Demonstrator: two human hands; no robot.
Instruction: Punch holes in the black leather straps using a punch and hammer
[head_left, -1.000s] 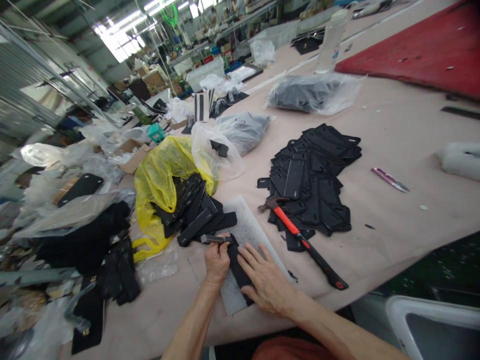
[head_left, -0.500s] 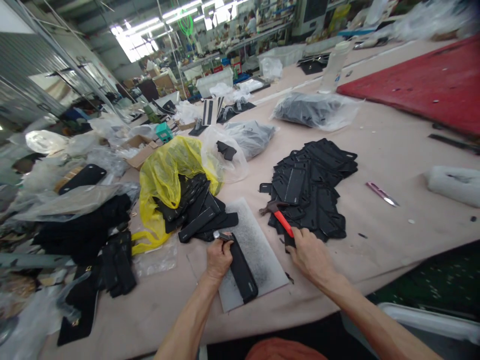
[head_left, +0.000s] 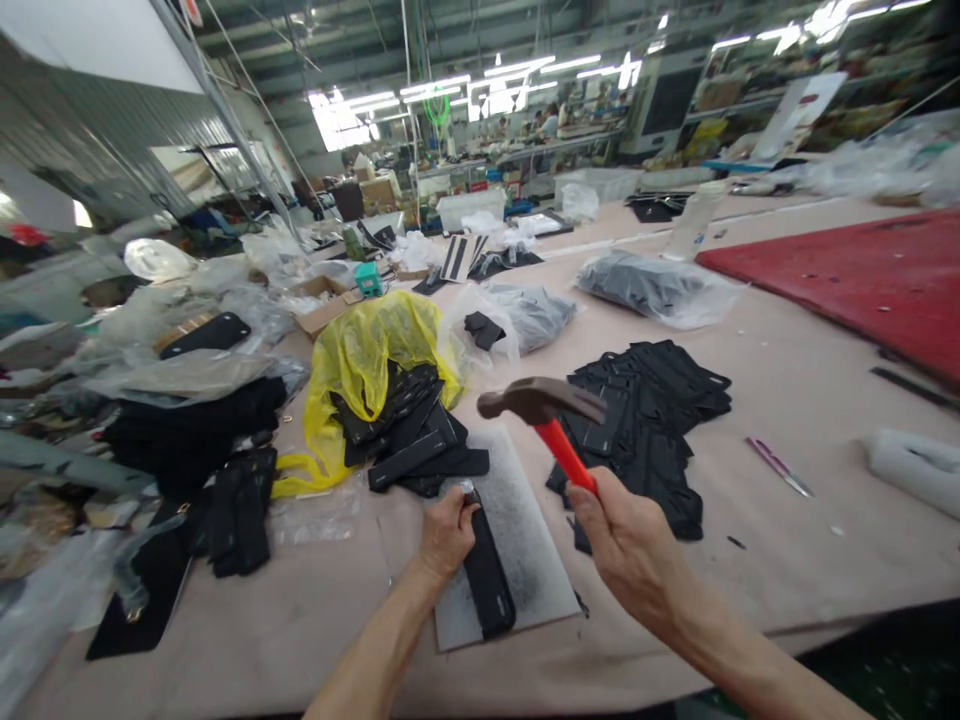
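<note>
My right hand (head_left: 634, 530) is wrapped round the red handle of a claw hammer (head_left: 564, 452), raised above the table with its dark head toward the left. In my closed left hand (head_left: 448, 532) is a short metal punch (head_left: 468, 488), its shiny top showing above the fingers and its lower end hidden. The punch stands at the far end of a long black strap-like piece (head_left: 489, 585). That piece lies on a pale, speckled board (head_left: 536, 555).
Flat black pieces lie heaped (head_left: 660, 420) at right, partly behind the hammer. More spill from a yellow bag (head_left: 337, 350) at left. A purple-handled cutter (head_left: 778, 466) and a red board (head_left: 847, 285) are further right. Clear bags (head_left: 660, 285) lie behind.
My right hand has lifted the hammer from low over the black heap, bringing it up and nearer. The punch in my left hand has gone from tilted to more upright. The view has tilted.
</note>
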